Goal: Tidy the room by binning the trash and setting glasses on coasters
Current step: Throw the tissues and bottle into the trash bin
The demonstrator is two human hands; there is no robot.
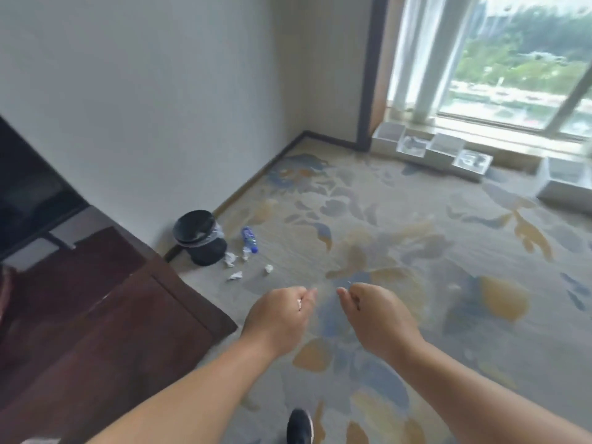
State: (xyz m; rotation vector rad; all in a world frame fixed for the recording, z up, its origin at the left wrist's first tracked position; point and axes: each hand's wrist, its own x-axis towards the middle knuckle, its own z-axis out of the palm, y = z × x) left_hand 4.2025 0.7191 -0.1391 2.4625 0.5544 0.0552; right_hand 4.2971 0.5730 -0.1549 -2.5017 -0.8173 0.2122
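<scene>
A black round bin [198, 238] with a clear liner stands on the carpet against the wall. To its right lies a plastic bottle [249, 240] with a blue label and cap. Several crumpled white paper wads are scattered in front of the bin, among them one wad [230, 259] at its base, another wad [235, 276] nearer me and a small wad [268, 268] to the right. My left hand [278, 318] and my right hand [374, 318] hang side by side over the carpet, short of the trash. Their fingers are loosely curled, with nothing plainly held. No glasses or coasters are in view.
A dark wooden cabinet [96, 315] juts out at the left with a black screen [28, 193] above it. White open boxes [432, 149] line the floor under the window at the back right. My dark shoe [299, 426] shows on the patterned carpet below.
</scene>
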